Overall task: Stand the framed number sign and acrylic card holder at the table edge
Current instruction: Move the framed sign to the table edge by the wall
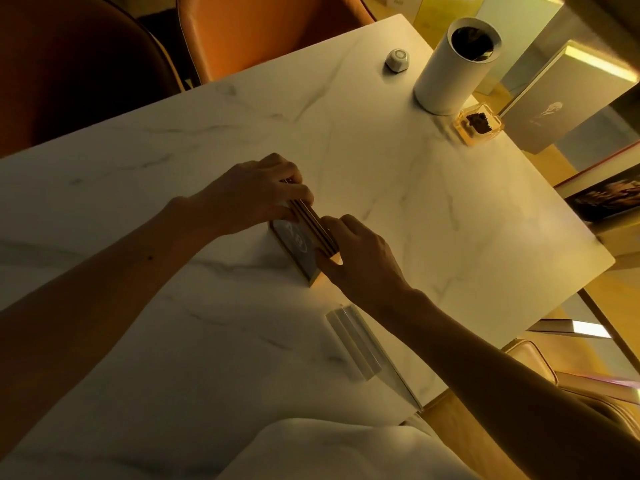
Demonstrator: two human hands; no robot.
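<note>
Broadly, the white marble-veined counter (433, 209) fills the view, smooth and faintly glossy, with orange chairs (263, 36) along its far side. Towards the far right corner stand a tall white cylinder (453, 67), a small white faceted knob-like object (397, 59) and a clear amber block (479, 128) holding something dark.

Mid-counter, the framed number sign (298, 247) is held on edge, its ribbed gold frame uppermost and a dark face with a pale emblem turned towards the person. The left hand (254, 195) has its grip pinched on the far end of the frame; the right hand (360, 258) pinches the near end. The acrylic card holder (360, 344), a clear, flat-sided slab with rounded ridges, lies untouched just beside the right forearm, near the counter's right edge.

I judge the first step is in hand: seating the sign upright. Next it needs carrying to the edge and releasing gently, since its narrow base could tip; then the holder follows.
</note>
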